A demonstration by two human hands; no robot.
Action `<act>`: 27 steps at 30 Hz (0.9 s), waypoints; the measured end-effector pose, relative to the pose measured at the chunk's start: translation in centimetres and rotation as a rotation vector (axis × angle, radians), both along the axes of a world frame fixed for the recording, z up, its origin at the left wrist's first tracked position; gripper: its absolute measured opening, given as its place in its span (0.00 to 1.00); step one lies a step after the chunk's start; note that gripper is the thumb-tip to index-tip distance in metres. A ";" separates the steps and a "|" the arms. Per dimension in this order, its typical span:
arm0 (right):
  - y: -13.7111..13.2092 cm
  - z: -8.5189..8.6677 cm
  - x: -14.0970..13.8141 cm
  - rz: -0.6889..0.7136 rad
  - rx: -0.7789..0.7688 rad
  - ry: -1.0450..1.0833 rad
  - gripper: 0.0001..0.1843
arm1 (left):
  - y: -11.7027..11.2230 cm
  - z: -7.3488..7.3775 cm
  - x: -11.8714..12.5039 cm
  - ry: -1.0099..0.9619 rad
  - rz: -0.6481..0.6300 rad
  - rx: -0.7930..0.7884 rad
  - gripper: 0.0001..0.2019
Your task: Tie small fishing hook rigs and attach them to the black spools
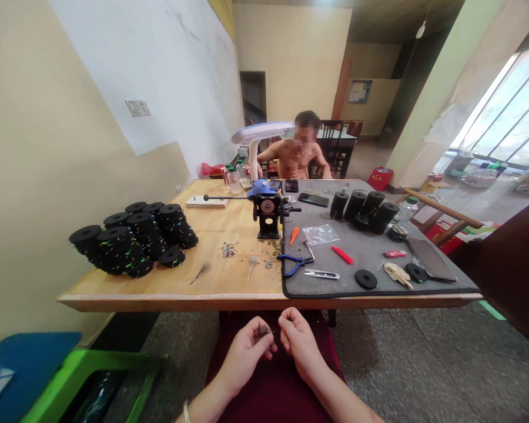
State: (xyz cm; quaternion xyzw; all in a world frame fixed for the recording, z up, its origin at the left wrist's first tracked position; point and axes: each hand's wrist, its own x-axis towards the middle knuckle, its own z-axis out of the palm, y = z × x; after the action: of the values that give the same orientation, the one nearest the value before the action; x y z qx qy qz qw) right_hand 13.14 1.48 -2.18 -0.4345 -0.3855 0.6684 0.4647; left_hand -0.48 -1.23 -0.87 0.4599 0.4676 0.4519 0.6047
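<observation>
Above my lap, in front of the table edge, my left hand [252, 346] is closed in a pinch around a tiny dark piece with specks of colour [264, 330], too small to name. Close beside it, my right hand [300, 343] has thumb and forefinger pressed together; what they hold, if anything, cannot be made out. The fingertips of both hands are a little apart. On the table beyond lie a heap of small coloured beads [230, 249], two thin bristle-like bundles [251, 267] [200, 271] and scattered small metal bits [271, 255].
Stacked black foam spools [119, 247] fill the table's left. A hand-crank winder [268, 214] and lamp [264, 132] stand mid-table. The grey mat [264, 288] bears blue pliers [293, 265], thread snips [321, 274], a red marker-like stick [342, 255] and more spools [365, 279]. A person [297, 153] sits opposite.
</observation>
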 end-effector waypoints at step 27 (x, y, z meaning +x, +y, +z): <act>0.0 -0.6 -0.2 0.106 0.138 -0.068 0.15 | 0.4 0.8 0.0 0.131 0.099 0.010 0.09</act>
State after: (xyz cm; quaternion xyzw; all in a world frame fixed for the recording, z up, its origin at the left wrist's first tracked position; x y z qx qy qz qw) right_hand 12.91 1.46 -2.81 -0.4031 -0.4686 0.6487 0.4440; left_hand -0.51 -0.80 -0.07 0.4681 0.5258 0.4524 0.5474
